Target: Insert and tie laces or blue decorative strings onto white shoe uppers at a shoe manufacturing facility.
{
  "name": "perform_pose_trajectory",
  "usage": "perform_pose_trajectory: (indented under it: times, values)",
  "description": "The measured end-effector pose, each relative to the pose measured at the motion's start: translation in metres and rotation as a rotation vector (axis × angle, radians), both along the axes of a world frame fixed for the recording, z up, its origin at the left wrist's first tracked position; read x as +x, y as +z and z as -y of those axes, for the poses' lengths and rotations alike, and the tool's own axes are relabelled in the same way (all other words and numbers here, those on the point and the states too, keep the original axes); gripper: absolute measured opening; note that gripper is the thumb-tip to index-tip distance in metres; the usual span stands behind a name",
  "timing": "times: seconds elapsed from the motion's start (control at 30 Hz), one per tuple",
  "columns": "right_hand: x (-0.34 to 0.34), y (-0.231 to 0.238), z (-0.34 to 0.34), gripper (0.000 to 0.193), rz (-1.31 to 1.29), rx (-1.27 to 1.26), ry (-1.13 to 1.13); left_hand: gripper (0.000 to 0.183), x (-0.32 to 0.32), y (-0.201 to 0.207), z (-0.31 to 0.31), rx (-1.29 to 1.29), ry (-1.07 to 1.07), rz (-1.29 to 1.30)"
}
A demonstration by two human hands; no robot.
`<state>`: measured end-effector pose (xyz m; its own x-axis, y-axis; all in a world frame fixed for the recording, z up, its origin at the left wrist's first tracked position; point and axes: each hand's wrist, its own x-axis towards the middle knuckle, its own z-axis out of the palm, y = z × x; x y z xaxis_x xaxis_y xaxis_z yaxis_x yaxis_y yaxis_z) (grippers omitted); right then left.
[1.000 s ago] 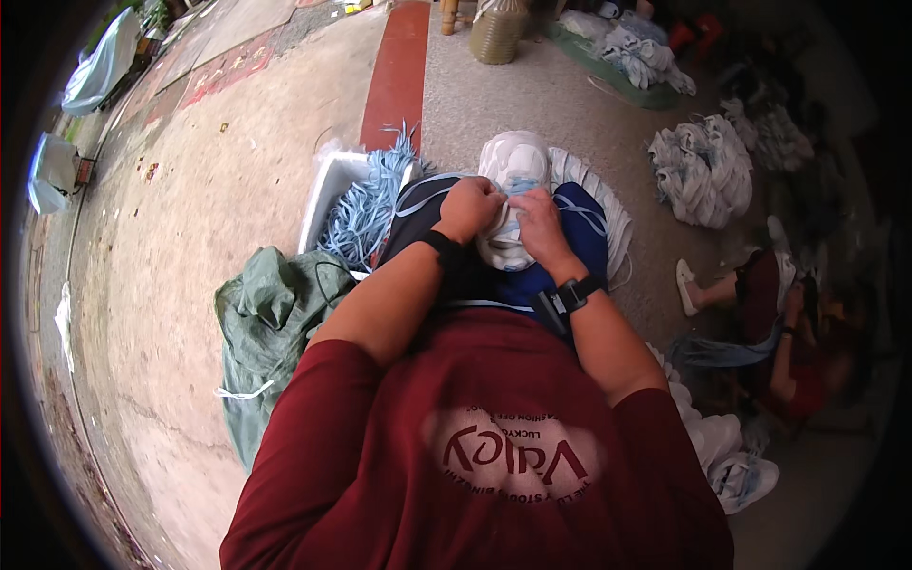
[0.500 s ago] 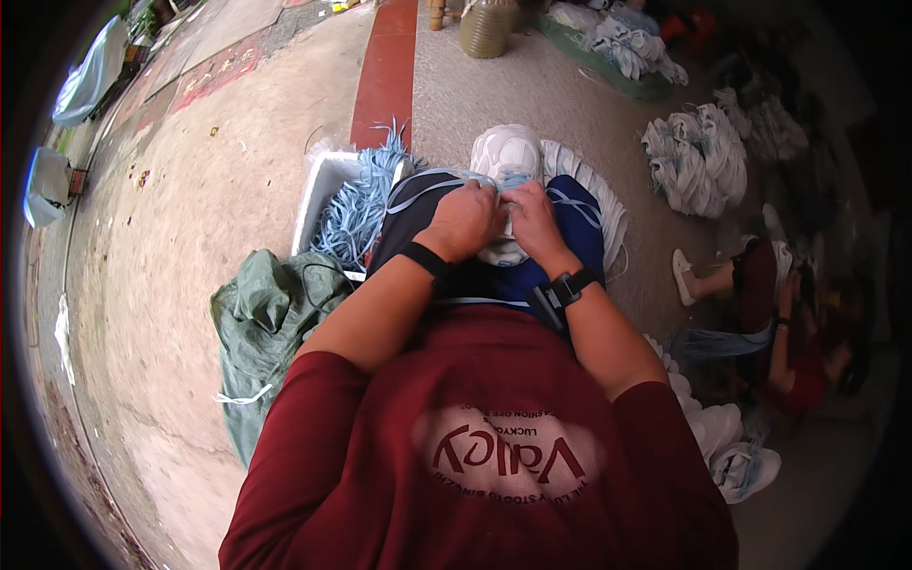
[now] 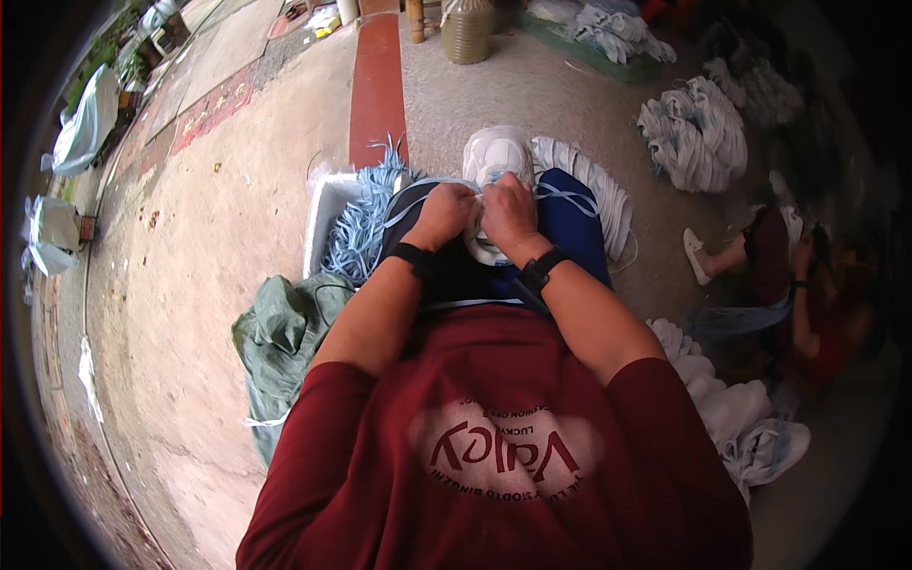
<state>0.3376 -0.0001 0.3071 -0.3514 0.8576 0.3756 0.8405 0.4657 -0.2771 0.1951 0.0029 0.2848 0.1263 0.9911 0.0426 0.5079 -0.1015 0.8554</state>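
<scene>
A white sneaker (image 3: 498, 145) lies in my lap with its toe pointing away from me. Light-blue shoelace (image 3: 568, 196) runs through its upper and trails over my thighs to both sides. My left hand (image 3: 445, 215) is closed in a pinch on the lace at the shoe's left side. Over the eyelets, the fingers of my right hand (image 3: 510, 209) are also closed on the lace. My hands nearly touch, and they hide the fingertips and most of the shoe's tongue and opening.
Beside my left leg stands a white foam box (image 3: 321, 214) heaped with blue laces (image 3: 359, 223). A green sack (image 3: 290, 323) lies nearer. White shoe pieces (image 3: 598, 190) are stacked by my right leg; more piles (image 3: 692, 133) lie farther right, where another person (image 3: 807, 304) sits.
My right hand has shifted a little up and left over the laces, and the left hand has moved slightly left. The whole view has turned a little.
</scene>
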Motion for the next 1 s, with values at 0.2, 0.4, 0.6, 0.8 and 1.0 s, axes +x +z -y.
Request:
perform_pose_trajectory:
  times: [0.2,0.4,0.6,0.8,1.0]
  values:
    - [0.043,0.032,0.011,0.005,-0.746,-0.3,0.465,0.016,-0.006,-0.001,0.008,-0.126,0.031,0.212]
    - [0.091,0.05,0.04,0.005,-1.357,-0.915,0.543,0.026,0.029,0.045,0.012,0.35,-0.027,-0.149]
    - [0.09,0.032,0.038,0.006,-1.189,-0.881,0.477,0.016,0.066,0.078,0.007,0.22,-0.297,-0.862]
    - [0.138,0.021,0.043,0.01,-1.354,-0.839,0.353,0.012,0.033,0.075,0.019,0.202,-0.186,-0.852]
    - [0.288,-0.006,0.073,0.009,-1.563,-0.691,0.004,0.015,-0.14,0.062,0.072,-0.069,0.174,-1.074]
